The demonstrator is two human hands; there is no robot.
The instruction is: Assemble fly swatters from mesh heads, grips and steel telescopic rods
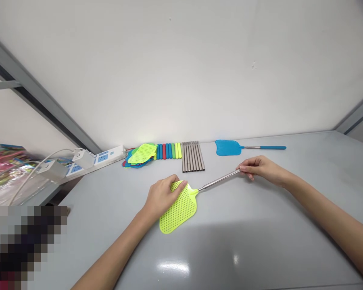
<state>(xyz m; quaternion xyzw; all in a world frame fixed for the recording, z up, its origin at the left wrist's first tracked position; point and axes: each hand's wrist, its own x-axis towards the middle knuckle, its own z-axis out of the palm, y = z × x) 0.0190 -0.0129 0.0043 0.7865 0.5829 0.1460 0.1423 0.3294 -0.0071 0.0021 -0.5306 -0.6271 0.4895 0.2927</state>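
My left hand (163,194) is closed on a yellow-green fly swatter head (180,211), its thumb lying across the perforated plastic. From the neck of that head a silver metal rod (219,180) runs up to the right. The fingertips of my right hand (261,169) pinch the rod's far end, where no coloured grip shows. Beyond my hands lies a row of bare metal tubes (193,157). Left of the tubes are several coloured grips (168,151) in blue, red, green and yellow, beside a pile of loose swatter heads (142,154).
A complete blue fly swatter (229,148) lies near the wall at the back right. White power strips (109,156) with plugs and cables sit along the left edge of the grey table (260,241). Plastic-wrapped items (7,169) are heaped farther left.
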